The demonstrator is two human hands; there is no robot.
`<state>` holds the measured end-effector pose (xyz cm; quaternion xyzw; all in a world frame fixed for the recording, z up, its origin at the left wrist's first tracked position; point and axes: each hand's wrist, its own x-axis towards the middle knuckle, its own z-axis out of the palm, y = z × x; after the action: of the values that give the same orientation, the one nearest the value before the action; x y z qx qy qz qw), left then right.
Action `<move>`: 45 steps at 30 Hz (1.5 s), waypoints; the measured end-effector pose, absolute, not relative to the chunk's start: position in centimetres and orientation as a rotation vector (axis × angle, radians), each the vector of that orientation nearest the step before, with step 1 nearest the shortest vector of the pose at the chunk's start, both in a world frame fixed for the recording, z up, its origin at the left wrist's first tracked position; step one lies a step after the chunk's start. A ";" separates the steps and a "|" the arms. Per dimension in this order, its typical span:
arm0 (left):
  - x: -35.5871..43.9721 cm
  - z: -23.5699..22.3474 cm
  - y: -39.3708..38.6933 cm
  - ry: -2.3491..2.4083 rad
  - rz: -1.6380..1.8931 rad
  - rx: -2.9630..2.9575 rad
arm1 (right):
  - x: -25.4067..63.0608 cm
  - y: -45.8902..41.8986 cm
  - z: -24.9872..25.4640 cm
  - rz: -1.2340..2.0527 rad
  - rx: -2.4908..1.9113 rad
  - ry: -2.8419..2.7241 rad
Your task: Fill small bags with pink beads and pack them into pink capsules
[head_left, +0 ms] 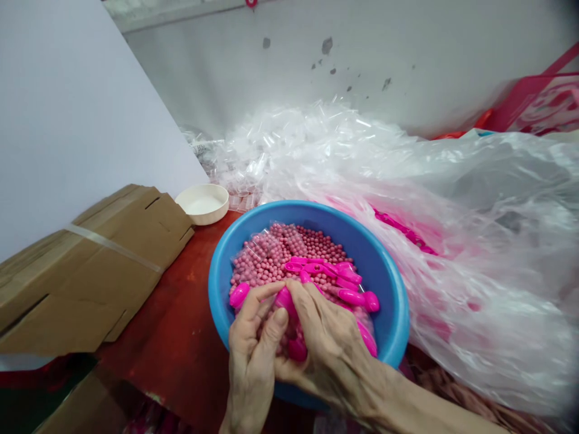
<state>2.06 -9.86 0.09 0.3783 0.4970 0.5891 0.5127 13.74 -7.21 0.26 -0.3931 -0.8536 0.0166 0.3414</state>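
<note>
Over the near side of a blue basin [398, 313], my left hand [256, 343] and my right hand [332, 340] meet around a bright pink plastic piece [286, 303]. The left thumb and fingers close on it from one side, the right fingers from the other. Much of the piece is hidden by my fingers, so its full shape does not show. Inside the basin lie many small dusty-pink beads [319, 241], some in clear packets [266, 244]. Several more pink plastic parts [316, 267] rest on top of the beads.
A white round dish [203, 204] stands behind the basin on the red tabletop [176, 319]. Flattened cardboard [104, 259] lies at left. Clear plastic pieces [253, 157] pile up behind. Large clear bags [497, 289] with pink parts press against the right side.
</note>
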 end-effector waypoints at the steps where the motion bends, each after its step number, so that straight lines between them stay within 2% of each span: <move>1: 2.1 0.1 -9.8 1.189 1.432 0.873 | 13.7 -7.2 0.6 0.069 -1.037 -2.202; 10: 2.0 0.2 -9.6 1.073 1.304 1.051 | 15.5 -7.7 0.6 0.132 -1.104 -2.179; 17: 2.3 0.4 -10.2 1.311 1.316 1.310 | 16.0 -8.8 -0.8 -0.025 -1.033 -2.272; 21: 2.1 0.4 -10.5 1.374 1.378 1.358 | 16.7 -9.1 -0.1 0.044 -0.972 -2.225; 24: 1.6 0.9 -9.7 1.462 1.387 1.377 | 18.6 -7.5 0.8 0.054 -1.107 -2.120; 28: 0.6 1.5 -7.2 1.565 1.169 1.650 | 21.2 -3.4 0.6 0.030 -1.288 -2.093; 37: -0.1 0.6 -4.0 1.479 0.769 1.917 | 19.4 2.7 -2.5 0.174 -1.143 -2.447; 45: -0.1 0.6 -4.1 1.420 0.594 1.972 | 18.0 6.6 -2.9 0.233 -1.485 -2.392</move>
<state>-0.14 -4.13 0.64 0.7482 0.5390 0.2252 0.3146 18.01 6.63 -2.91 -0.5191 -0.8361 0.0813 0.1573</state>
